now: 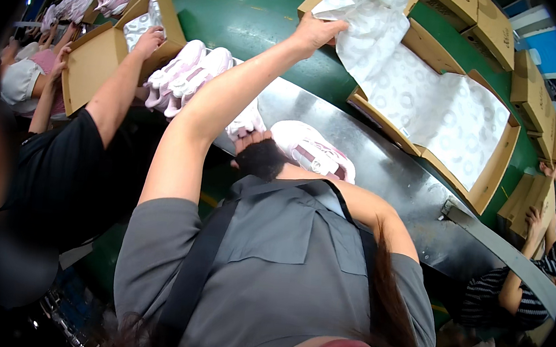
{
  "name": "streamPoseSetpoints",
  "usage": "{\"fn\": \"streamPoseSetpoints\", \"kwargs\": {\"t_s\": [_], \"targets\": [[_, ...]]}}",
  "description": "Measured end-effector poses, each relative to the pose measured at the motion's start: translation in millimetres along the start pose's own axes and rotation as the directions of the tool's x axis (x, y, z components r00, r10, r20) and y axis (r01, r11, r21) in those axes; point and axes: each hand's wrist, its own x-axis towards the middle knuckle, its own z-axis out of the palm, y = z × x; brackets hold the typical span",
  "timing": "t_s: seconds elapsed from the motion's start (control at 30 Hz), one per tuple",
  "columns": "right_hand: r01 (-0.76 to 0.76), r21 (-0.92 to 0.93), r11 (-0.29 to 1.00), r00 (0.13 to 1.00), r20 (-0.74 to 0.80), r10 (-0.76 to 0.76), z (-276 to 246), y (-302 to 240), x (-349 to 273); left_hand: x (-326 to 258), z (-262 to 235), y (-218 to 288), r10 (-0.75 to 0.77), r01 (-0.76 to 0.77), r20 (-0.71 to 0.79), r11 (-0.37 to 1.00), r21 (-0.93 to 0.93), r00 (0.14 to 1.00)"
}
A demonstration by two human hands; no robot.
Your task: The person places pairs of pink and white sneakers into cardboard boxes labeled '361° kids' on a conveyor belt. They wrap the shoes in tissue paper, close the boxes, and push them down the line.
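Observation:
My left hand [318,34] is stretched out over the work line. Its fingers are closed on the edge of a white tissue paper sheet [370,23] with grey ring prints, lifted and crumpled above a cardboard box. My right hand [253,142], below a black band on the wrist, reaches across my body. Its fingers close on a white and pink sneaker [247,122], partly hidden by the hand. Beside it another sneaker [313,151] lies on the metal ledge. More printed tissue paper [439,111] lines the open cardboard box [419,149] to the right.
Several sneakers [191,73] stand to my left. A co-worker's hand [149,42] touches paper in an open box [96,65]. A metal ledge [402,191] edges the green belt [239,11]. Closed boxes [533,96] line the right; a grey metal bar [502,252] juts out there.

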Motion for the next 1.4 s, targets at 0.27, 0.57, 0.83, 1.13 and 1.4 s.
{"fn": "streamPoseSetpoints", "kwargs": {"t_s": [0.27,0.57,0.83,1.13,1.4], "targets": [[-0.447,0.705,0.55,0.886,0.436,0.161,-217,96,-24,10,-18,14,-0.031,0.011,0.096,0.979,0.201,0.995],[-0.328,0.868,0.374,0.49,-0.182,0.853,-218,234,-127,-10,58,34,0.455,-0.602,0.396,0.633,0.487,0.798],[-0.797,0.26,0.545,0.595,0.184,0.783,-91,300,-76,-7,149,-11,-0.139,-0.267,0.705,0.861,0.433,0.696],[-0.448,0.052,0.893,0.884,-0.124,0.45,-152,161,-136,-28,182,-70,-0.175,-0.758,0.74,-0.07,0.649,0.649],[-0.546,0.385,0.744,0.838,0.26,0.48,-112,109,-134,-66,74,-5,-0.292,-0.352,0.766,0.756,0.551,0.573]]}}
